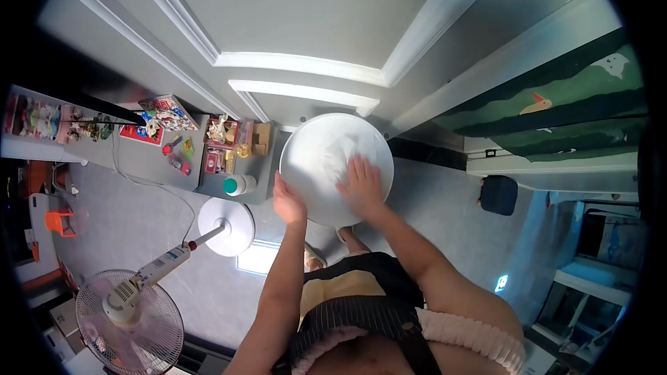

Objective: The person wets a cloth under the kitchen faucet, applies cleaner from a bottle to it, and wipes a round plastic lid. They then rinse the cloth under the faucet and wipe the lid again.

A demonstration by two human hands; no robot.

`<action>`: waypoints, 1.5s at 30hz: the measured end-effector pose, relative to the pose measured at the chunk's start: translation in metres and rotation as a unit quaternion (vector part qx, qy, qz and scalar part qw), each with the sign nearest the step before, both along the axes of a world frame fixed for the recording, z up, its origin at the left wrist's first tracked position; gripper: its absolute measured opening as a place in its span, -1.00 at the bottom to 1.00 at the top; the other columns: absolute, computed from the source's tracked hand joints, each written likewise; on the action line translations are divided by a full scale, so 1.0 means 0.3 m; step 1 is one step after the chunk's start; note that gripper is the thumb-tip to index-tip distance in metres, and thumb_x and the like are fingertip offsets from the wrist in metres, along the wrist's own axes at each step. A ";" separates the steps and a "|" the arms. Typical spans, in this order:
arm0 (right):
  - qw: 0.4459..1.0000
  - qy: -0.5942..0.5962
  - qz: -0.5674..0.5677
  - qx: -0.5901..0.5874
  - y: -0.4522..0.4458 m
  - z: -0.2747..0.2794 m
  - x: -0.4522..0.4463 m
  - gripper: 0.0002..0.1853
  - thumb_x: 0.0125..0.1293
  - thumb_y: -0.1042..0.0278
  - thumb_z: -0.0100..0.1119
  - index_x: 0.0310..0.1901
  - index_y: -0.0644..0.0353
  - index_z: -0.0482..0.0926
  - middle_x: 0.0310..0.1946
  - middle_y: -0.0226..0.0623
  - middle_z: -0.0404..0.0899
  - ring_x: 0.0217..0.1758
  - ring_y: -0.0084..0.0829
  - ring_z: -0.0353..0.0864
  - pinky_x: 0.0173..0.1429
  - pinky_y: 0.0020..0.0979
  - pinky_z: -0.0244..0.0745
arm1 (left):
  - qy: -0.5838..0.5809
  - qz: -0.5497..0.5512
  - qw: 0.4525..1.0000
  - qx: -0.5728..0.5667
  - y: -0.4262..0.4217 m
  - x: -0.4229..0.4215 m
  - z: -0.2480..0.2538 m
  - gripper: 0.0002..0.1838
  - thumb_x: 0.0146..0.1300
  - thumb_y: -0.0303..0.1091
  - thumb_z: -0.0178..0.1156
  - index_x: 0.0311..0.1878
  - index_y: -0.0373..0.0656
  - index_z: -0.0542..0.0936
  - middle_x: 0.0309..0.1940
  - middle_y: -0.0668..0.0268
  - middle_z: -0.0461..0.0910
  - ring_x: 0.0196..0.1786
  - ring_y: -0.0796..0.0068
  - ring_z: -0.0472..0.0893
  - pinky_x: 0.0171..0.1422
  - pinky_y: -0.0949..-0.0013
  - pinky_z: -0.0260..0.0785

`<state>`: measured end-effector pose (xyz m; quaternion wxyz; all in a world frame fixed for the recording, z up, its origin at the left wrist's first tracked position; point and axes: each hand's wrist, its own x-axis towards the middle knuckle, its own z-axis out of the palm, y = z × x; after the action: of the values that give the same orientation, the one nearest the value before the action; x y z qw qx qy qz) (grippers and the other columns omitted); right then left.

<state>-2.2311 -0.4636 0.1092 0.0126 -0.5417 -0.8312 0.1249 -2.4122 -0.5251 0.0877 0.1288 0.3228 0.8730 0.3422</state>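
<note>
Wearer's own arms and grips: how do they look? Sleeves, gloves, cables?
Human arms, forearms sleeveless, no cables or markings visible. Left grip and right grip: ungloved hands, no watch or bracelet showing; too small to rule out rings. Pale ruffled band near the right upper arm, beside a dark pinstriped garment.

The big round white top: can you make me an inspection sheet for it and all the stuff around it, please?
Surface: round white top; what holds it up is hidden.
Job's things: crumpled white cloth or tissue lying on top.
Clutter: green-capped bottle, cardboard box and small items on the grey cabinet.
Hands: left hand at the rim's left side; right hand spread at the crumpled cloth.
Cables: thin cable, seemingly running to the fan.
Surroundings: dark stool, green curtain.
</note>
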 end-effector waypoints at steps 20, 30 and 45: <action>0.965 0.028 0.262 -0.020 0.231 0.027 -0.033 -0.35 0.32 -0.04 0.01 0.35 0.19 0.30 0.43 -0.20 0.18 0.51 -0.12 0.08 0.50 0.08 -0.10 | -0.011 0.017 0.999 0.026 0.007 -0.005 -0.022 -0.61 0.40 -0.36 -0.05 0.26 -0.16 0.47 -0.03 -0.01 0.61 -0.05 -0.03 0.63 0.01 0.11 0.47; 0.907 -0.083 0.403 -0.085 0.087 0.049 -0.055 -0.45 0.35 0.11 -0.03 0.34 0.10 0.33 0.40 -0.32 0.25 0.49 -0.18 0.12 0.42 0.27 -0.05 | -0.030 -0.010 0.999 -0.006 -0.004 -0.008 -0.020 -0.60 0.42 -0.34 -0.06 0.29 -0.11 0.43 0.06 0.06 0.59 0.01 0.02 0.61 0.04 0.14 0.48; 0.680 0.099 0.711 -0.150 0.261 -0.043 0.091 -0.65 0.26 0.16 0.07 0.06 -0.05 0.59 0.33 -0.52 0.36 0.49 -0.35 0.12 0.50 -0.03 -0.02 | -0.011 0.005 0.999 0.037 0.020 -0.013 0.002 -0.63 0.40 -0.35 -0.04 0.24 -0.09 0.47 0.00 0.10 0.60 -0.08 0.03 0.63 -0.06 0.11 0.49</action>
<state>-2.2038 -0.3854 0.0963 -0.0794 0.2335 -0.9300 0.2725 -2.4161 -0.5191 0.0882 0.1252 0.3191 0.8599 0.3784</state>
